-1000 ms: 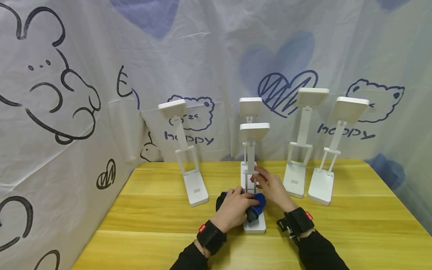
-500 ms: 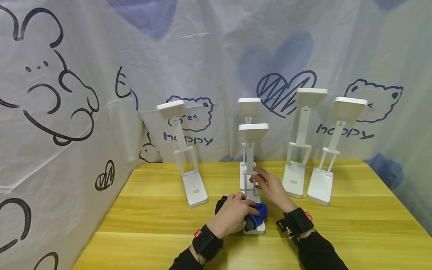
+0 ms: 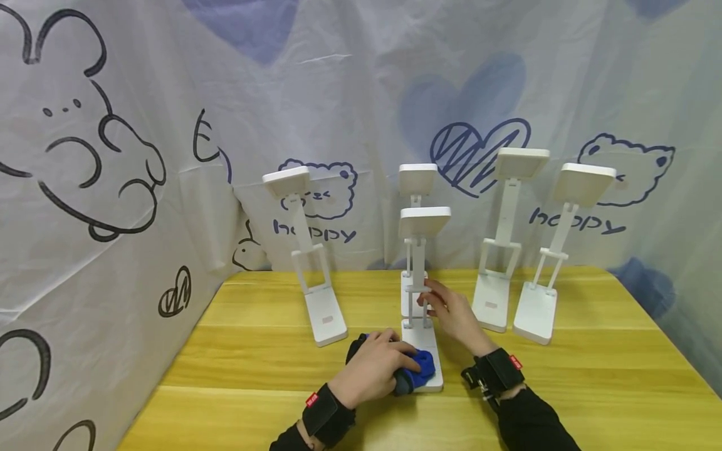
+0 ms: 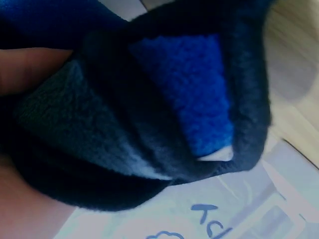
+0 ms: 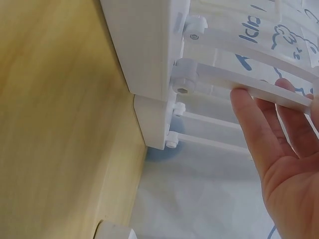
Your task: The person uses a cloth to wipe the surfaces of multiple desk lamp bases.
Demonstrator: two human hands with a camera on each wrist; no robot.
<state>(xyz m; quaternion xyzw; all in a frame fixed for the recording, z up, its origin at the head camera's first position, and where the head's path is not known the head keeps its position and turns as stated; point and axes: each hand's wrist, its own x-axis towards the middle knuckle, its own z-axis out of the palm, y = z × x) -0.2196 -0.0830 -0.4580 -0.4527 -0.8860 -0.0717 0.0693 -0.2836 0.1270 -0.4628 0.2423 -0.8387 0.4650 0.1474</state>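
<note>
A white folding desk lamp (image 3: 425, 223) stands in the middle of the table, in front of another one. My left hand (image 3: 371, 371) grips a blue and dark grey cloth (image 3: 424, 364), its fingers curled over it. The cloth lies across the front end of the lamp's base (image 3: 420, 340). Up close in the left wrist view, the fuzzy blue cloth (image 4: 187, 94) shows thick dark edging. My right hand (image 3: 455, 318) pinches the lamp's lower support bar from the right. In the right wrist view, thumb and fingers meet around that bar (image 5: 224, 77).
Close behind the held lamp stands a second white lamp (image 3: 417, 180). A third lamp (image 3: 327, 316) is to the left, and two more, a taller lamp (image 3: 492, 304) and a far-right lamp (image 3: 537, 313), stand right of my right hand. A printed curtain (image 3: 350, 94) hangs behind the wooden table (image 3: 254, 376).
My left hand has slid the cloth toward me and to the left, from below the support bars to the base's front end, uncovering more of the base. My right hand keeps its place.
</note>
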